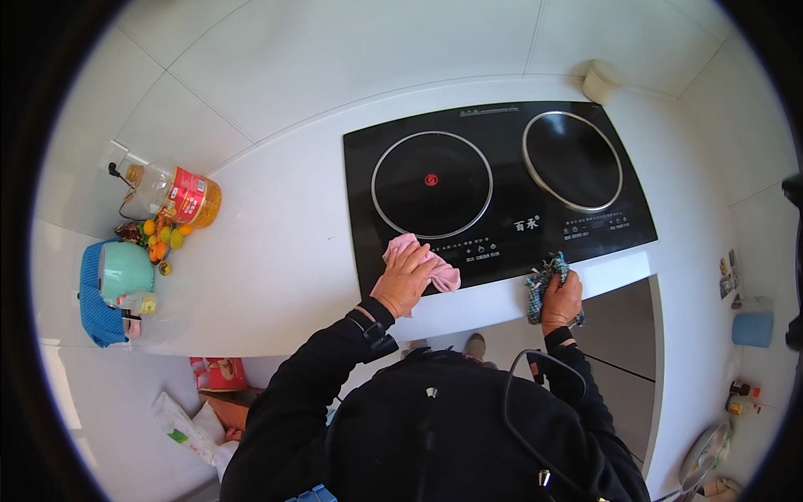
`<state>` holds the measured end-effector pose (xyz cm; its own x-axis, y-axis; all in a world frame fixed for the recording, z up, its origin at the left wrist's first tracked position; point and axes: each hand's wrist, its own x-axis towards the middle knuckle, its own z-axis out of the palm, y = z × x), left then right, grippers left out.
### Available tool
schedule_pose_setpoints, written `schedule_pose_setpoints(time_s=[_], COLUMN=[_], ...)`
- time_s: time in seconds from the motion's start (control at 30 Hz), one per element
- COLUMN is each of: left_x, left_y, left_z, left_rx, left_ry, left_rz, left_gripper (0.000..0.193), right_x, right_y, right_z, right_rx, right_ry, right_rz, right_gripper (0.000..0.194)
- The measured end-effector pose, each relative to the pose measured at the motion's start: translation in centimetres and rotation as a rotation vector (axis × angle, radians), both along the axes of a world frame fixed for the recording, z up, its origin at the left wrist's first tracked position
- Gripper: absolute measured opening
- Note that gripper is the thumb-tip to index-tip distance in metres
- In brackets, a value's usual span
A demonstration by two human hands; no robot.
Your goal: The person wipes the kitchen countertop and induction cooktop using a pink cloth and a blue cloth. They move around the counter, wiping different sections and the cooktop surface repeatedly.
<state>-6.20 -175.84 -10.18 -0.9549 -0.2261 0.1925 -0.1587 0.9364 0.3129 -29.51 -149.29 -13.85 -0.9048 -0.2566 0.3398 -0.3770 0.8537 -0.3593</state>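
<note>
Under my left hand (404,279) lies a pink cloth (444,275), pressed against the lower left corner of a black glass two-zone cooktop (508,188) and the white counter edge. My right hand (562,300) grips a blue, grey and black knitted cloth (536,292) at the counter's front edge, just below the cooktop. The knitted cloth's top reaches the glass. My right fingers are partly hidden by it.
An oil jug (188,196) leans at the left beside small fruits (164,237) and a turquoise appliance (125,270). A cream container (602,81) stands behind the cooktop. At the right are a blue container (753,327) and a metal pan (704,457).
</note>
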Motion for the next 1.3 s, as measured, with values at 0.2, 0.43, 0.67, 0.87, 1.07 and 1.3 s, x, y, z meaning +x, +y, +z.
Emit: schedule_pose_setpoints(time_s=[0.2,0.43,0.67,0.87,1.07,1.3], left_x=[5.2,1.6,3.8,0.3,1.1,3.0], left_y=[-4.0,-0.8,-2.9,-0.6,-2.7,-1.4], left_z=[1.3,1.1,3.0,2.0,1.6,0.8], left_rx=[-0.085,-0.161,-0.13,-0.182,-0.149,-0.123], left_ry=[0.061,0.07,-0.062,-0.004,-0.16,-0.058], left_rz=[0.185,0.343,0.392,0.372,0.427,0.241], left_gripper=[0.033,0.035,0.035,0.036,0.036,0.04], right_x=[-0.2,-0.1,-0.1,-0.3,-0.3,-0.1], right_y=[0.0,0.0,0.0,0.1,0.1,0.0], right_z=[-0.1,-0.2,0.0,-0.3,-0.1,0.1], right_rx=[-0.019,-0.034,-0.028,-0.028,-0.045,-0.03], right_ry=[0.009,0.001,-0.017,-0.01,0.029,-0.004], right_rz=[0.023,0.019,0.018,0.021,0.069,0.024], right_gripper=[0.022,0.022,0.021,0.022,0.022,0.021])
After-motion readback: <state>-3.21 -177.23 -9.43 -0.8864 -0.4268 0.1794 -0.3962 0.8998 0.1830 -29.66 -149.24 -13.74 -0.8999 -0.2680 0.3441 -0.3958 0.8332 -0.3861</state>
